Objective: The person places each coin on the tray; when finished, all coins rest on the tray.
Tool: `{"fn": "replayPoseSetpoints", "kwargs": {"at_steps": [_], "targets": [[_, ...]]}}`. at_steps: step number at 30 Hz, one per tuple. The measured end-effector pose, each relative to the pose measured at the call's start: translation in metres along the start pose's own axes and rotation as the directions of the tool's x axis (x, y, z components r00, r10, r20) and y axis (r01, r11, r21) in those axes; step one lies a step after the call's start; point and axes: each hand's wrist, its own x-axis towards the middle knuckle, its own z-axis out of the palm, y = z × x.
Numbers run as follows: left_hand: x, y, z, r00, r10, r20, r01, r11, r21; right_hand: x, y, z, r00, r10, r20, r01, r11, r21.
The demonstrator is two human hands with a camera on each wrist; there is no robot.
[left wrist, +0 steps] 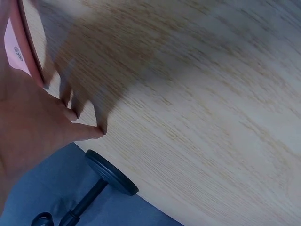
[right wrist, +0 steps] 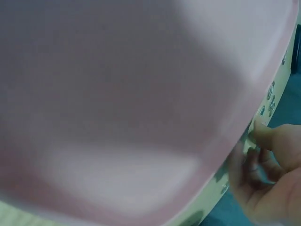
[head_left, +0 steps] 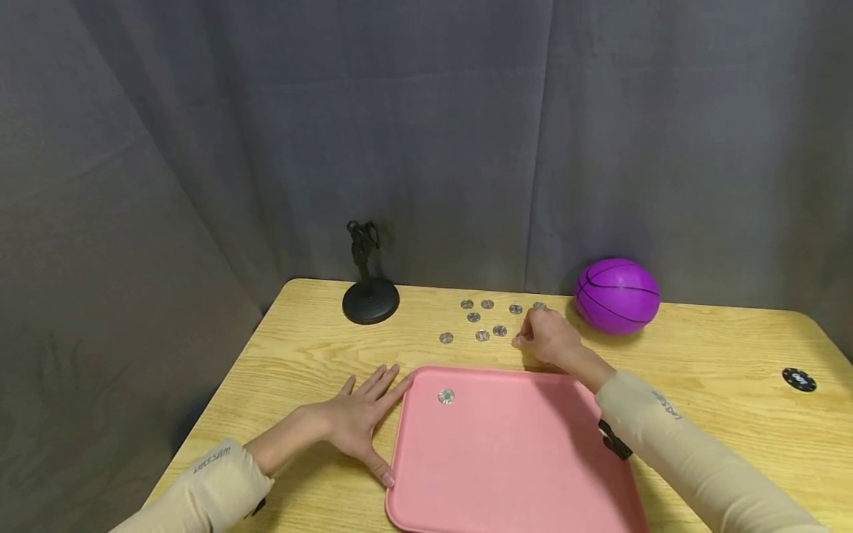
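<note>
The pink tray (head_left: 506,459) lies on the table with one small silvery round piece (head_left: 446,397), coin-like, near its far left corner. Fingers spread, my left hand (head_left: 353,422) rests at the tray's left edge; its thumb and index finger touch the rim. Past the tray's far edge, my right hand (head_left: 549,337) reaches down to the table with curled fingers. Several more silvery round pieces (head_left: 483,335) lie scattered to its left, and one (head_left: 540,305) shows just behind it. Whether something sits between the right thumb and fingers (right wrist: 235,165) is hidden and blurred.
A purple ball (head_left: 617,296) sits at the back, right of my right hand. At the back left stands a black stand with a round base (head_left: 370,300). A black poker chip (head_left: 799,380) lies far right. A grey curtain (head_left: 413,148) hangs behind the table.
</note>
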Motion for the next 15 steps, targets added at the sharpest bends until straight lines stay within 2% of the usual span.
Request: {"fn": "replayPoseSetpoints", "kwargs": {"at_steps": [2,4,8,10,13,15], "targets": [[0.001,0.000,-0.001,1.000,-0.001,0.001,0.001,1.000,0.005,-0.005,-0.006,0.001,0.996,-0.082,-0.043,0.083,0.996,0.022],[0.001,0.001,-0.001,1.000,-0.005,0.007,0.005,1.000,-0.002,-0.014,-0.019,0.004,0.983,-0.167,-0.078,0.171,0.984,0.057],[0.002,0.002,-0.003,1.000,-0.012,0.014,0.012,1.000,-0.018,-0.043,-0.057,0.015,0.952,-0.304,-0.045,0.307,0.936,0.174],[0.002,0.002,-0.003,1.000,-0.020,0.015,0.021,1.000,-0.020,-0.055,-0.074,0.023,0.923,-0.385,0.015,0.372,0.900,0.226],[0.002,0.003,-0.002,0.999,-0.033,0.020,0.033,0.999,-0.019,-0.066,-0.091,0.034,0.865,-0.495,0.089,0.462,0.852,0.246],[0.003,0.003,-0.001,0.999,-0.028,0.019,0.029,0.999,-0.021,-0.068,-0.095,0.040,0.841,-0.527,0.120,0.492,0.839,0.233]]}}
